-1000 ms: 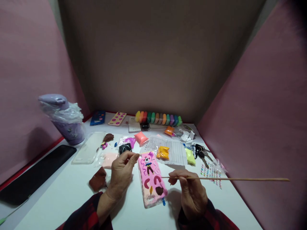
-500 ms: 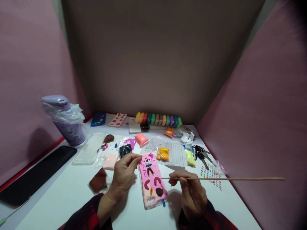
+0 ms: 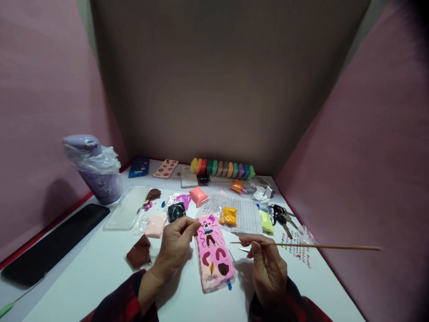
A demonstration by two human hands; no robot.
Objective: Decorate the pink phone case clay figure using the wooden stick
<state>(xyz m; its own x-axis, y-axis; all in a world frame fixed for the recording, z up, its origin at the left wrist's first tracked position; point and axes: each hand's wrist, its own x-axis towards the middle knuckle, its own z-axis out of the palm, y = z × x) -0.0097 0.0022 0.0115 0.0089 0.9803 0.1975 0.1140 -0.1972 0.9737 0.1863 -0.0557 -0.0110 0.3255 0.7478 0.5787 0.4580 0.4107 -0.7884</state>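
Note:
A pink clay-covered phone case lies on the white table, decorated with a small figure, dark red curved pieces, a feather-like shape and a brown lump. My left hand is closed in a pinch at the case's upper left edge; whatever is between its fingertips is hidden or too small to name. In my right hand, right of the case, a long thin wooden skewer is gripped, its tip pointing left, apart from the case. A silvery pointed tip also pokes out from under those fingers.
Clay packets lie around: black, brown, peach, yellow-orange. Keys and a gem sticker sheet are at right. A clear case, dark phone-like slab and lilac cup stand left.
My right hand has drawn the skewer slightly up and its tip off the case's right edge. The silvery tip beneath the fingers now shows. My left hand keeps its pinch.

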